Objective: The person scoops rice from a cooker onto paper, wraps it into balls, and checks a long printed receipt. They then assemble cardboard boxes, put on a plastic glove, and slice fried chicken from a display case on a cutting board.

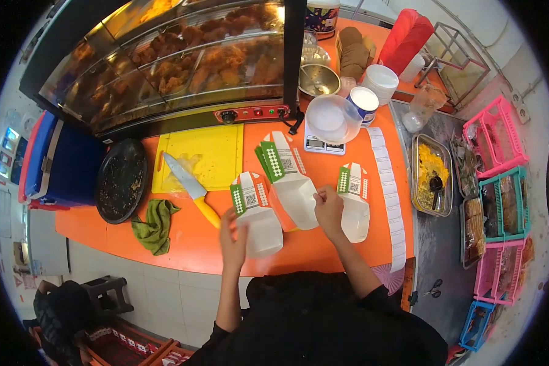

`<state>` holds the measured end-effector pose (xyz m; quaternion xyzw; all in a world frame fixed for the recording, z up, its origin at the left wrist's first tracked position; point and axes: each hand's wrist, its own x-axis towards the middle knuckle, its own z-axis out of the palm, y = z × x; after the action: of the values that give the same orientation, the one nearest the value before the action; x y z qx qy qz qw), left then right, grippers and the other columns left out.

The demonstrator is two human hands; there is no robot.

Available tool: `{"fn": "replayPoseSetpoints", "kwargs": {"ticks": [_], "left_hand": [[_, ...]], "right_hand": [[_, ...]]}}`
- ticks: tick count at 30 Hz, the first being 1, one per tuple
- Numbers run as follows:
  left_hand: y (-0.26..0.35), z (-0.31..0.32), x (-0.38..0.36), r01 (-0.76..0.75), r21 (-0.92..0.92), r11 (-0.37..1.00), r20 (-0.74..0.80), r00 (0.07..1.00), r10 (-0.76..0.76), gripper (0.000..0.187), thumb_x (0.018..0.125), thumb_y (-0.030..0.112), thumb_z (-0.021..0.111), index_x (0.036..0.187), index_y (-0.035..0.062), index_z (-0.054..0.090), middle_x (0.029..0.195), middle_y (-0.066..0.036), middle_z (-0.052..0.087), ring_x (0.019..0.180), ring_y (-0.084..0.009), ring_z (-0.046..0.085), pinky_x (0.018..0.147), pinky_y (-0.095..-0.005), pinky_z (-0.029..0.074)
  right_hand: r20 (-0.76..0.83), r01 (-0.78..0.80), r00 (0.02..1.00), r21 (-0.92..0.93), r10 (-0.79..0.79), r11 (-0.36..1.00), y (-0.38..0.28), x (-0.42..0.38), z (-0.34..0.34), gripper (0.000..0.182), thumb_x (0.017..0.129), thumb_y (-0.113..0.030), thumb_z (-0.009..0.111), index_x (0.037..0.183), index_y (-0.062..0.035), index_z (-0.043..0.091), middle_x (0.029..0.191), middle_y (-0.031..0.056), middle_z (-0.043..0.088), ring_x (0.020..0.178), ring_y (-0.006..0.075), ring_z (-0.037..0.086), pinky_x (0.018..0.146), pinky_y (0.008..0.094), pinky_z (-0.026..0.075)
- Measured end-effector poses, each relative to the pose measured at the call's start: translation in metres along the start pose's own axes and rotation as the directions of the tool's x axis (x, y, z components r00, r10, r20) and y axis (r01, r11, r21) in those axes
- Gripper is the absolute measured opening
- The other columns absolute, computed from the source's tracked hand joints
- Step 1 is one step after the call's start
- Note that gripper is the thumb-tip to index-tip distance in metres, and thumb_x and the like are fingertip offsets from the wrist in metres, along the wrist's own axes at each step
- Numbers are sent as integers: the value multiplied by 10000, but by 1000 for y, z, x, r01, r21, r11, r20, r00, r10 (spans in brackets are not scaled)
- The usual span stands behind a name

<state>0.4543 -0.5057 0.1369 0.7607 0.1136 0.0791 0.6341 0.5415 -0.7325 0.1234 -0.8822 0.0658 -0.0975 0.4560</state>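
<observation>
Three open paper boxes with green and red printed flaps stand on the orange counter. My left hand [233, 239] is at the near left box [263, 235], its fingers apart and somewhat blurred. With fingers pinched, my right hand [329, 210] holds the right edge of the middle box [297, 198]. The right box [355, 216] sits just beyond that hand. Behind the middle box, several folded flaps [271, 160] are stacked. A knife [189, 181] with a yellow handle lies left of the boxes, its blade over a yellow cutting board [216, 146].
A glass food warmer [189, 116] stands behind. At the left are a black pan [122, 183] and a green cloth [157, 229]. A scale [323, 145] with a bowl and a paper strip [387, 195] are at the right. Another person [64, 311] is at the lower left.
</observation>
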Motion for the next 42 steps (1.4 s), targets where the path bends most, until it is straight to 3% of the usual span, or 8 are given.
{"fn": "replayPoseSetpoints", "kwargs": {"ticks": [3,10,24,33,35,37,39,42], "left_hand": [[46,31,7,374,-196,906,321,898,-301,744,791,221,609,1370,90,161,1298,-139,372,1136,-240,448,865,-354,437],[-2,39,23,458,-509,728,453,862,-226,700,765,89,608,1337,157,209,1302,-118,405,1054,-220,541,736,-318,536],[-41,6,-6,241,-841,485,233,969,-78,608,831,386,495,1286,10,352,1228,-134,484,1127,-261,483,956,-387,394],[-43,-30,-19,367,-674,642,270,930,-249,758,766,500,589,1290,3,357,1237,-137,480,1141,-250,471,951,-390,394],[-37,-23,-14,306,-612,729,303,943,-141,804,739,483,643,1305,0,339,1258,-127,466,1174,-236,441,985,-382,353],[-21,-15,-11,319,-598,735,344,931,-124,810,732,468,659,1308,1,334,1265,-121,459,1184,-231,429,995,-378,338],[-10,-7,-8,332,-580,744,390,915,-104,817,724,453,675,1311,2,329,1272,-115,452,1194,-226,416,1006,-373,323],[-1,2,-8,319,-587,744,397,914,-78,828,724,437,683,1317,-4,310,1280,-113,441,1206,-228,402,1008,-375,320]], "right_hand": [[-29,80,997,54,-78,995,-10,-11,-4,97,784,-18,584,840,-12,505,660,152,591,623,292,593,557,351,433],[-22,106,994,154,-104,982,-8,-12,-17,82,855,-28,514,889,3,446,576,127,514,467,163,430,477,303,345],[-23,256,965,295,-261,921,-60,2,23,59,877,-49,467,870,-7,427,598,124,454,496,195,427,489,338,347],[98,164,986,-353,-138,921,18,74,44,219,867,-166,507,1034,-25,479,724,190,571,693,368,569,625,461,434],[-185,496,769,-431,-612,754,5,59,45,254,853,-154,535,1071,-29,495,764,178,590,730,366,582,655,416,454],[171,345,920,78,-354,935,-40,14,25,266,819,-153,599,1038,-12,540,826,161,614,765,291,607,686,351,468],[619,-25,743,406,-255,914,-69,-18,9,230,771,-128,662,947,3,591,821,131,639,741,171,619,681,288,477],[489,-151,871,331,-33,931,-80,-35,3,205,742,-94,692,899,11,610,803,104,657,700,100,614,640,256,486]]}}
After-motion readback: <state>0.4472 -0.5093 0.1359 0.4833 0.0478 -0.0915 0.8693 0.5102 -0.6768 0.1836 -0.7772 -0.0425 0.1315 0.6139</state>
